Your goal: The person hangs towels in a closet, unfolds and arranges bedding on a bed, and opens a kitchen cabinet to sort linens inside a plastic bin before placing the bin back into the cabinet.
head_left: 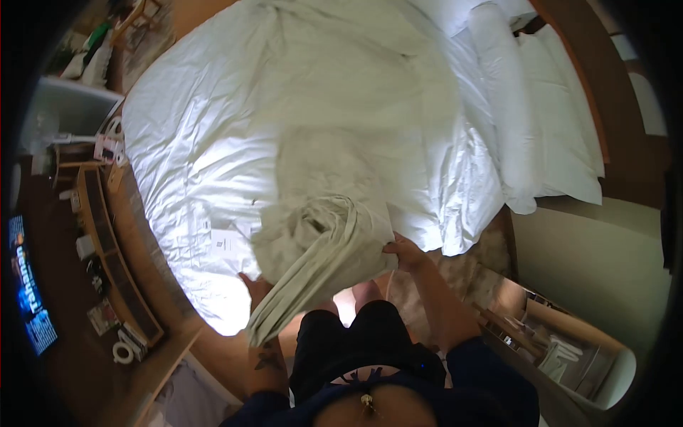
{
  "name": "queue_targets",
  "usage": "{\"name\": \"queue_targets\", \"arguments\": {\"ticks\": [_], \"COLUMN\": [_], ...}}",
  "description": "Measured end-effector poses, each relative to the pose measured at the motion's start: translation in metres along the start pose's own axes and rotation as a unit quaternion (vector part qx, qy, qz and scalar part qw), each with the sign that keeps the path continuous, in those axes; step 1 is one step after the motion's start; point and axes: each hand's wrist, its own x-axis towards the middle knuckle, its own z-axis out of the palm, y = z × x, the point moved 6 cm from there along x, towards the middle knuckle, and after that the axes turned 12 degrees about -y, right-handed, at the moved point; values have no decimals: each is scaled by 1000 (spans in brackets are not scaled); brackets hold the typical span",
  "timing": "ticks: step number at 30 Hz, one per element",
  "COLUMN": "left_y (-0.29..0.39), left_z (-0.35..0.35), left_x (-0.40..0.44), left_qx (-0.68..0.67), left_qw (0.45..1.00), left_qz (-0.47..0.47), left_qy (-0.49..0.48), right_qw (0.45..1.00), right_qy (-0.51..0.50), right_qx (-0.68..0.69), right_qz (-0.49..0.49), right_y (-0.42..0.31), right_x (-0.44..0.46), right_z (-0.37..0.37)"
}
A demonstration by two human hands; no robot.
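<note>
A pale green cloth [320, 249] hangs bunched and twisted in front of me, with a long folded strip trailing down to the lower left. My right hand [404, 252] grips its right edge, the thumb on top. On the other side, my left hand [255, 286] is at the cloth's lower left, partly covered by the strip; whether its fingers close on the fabric is unclear. Beneath and beyond spreads a large bed with a white cover [213, 149]. More pale cloth [356, 85] lies over the bed's middle. A white card [224, 244] rests on the bed left of the bunch.
Pillows [562, 114] and a long white bolster [504, 107] line the bed's right end. A curved wooden shelf [114, 256] and a lit screen [32, 285] stand at left. An open drawer unit [562, 349] is at lower right.
</note>
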Motion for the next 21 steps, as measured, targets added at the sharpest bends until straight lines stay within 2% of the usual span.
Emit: {"name": "queue_targets", "arguments": {"ticks": [1,3,4,5,6,7,8,9,10,11,12,13,15,16,17,18,19,20,21], "left_y": [-25,-65,-72,-90,-98,-93,-95,-95,-88,-78,-60,-53,-47,-51,-54,-55,-61,-66,-71], "left_z": [-10,-15,-7,-1,-6,-16,-20,1,13,16,13,37,48,36,15,9,2,2,-2], "left_x": [-8,-13,-11,-8,-10,-9,-6,5,20,36,57,84,132,147,160,168,169,170,170], "left_qx": [-39,-105,-104,-1,99,96,-67,-228,-233,-176,124,140,267,266,385,498,497,574,645], "left_qw": [998,988,989,989,968,967,974,947,941,961,946,950,945,945,903,847,848,798,742], "left_qz": [-43,-106,-99,-133,-168,-168,-204,-227,-227,-212,-206,-179,-152,-151,-152,-149,-147,-155,-162], "left_qy": [-10,-49,-43,58,159,167,75,-23,-92,-20,217,213,110,112,114,113,115,100,86], "right_qw": [1000,993,992,993,993,992,990,988,988,987,983,981,979,957,902,902,864,819,820], "right_qy": [-3,78,74,72,73,74,99,122,122,147,171,182,193,268,333,331,366,398,394], "right_qx": [7,35,37,44,51,56,55,50,51,58,64,56,49,-114,-274,-276,-345,-411,-414], "right_qz": [12,84,91,86,81,88,83,77,83,35,-14,-23,-29,-5,19,21,29,37,39], "right_y": [20,64,76,86,91,95,93,86,81,64,48,38,25,19,13,13,9,6,9], "right_x": [1,0,1,-2,-6,-9,-13,-12,-9,-3,5,18,43,49,50,53,55,56,57], "right_z": [-13,-56,-68,-80,-86,-94,-102,-105,-105,-100,-102,-110,-135,-163,-177,-175,-173,-171,-170]}}
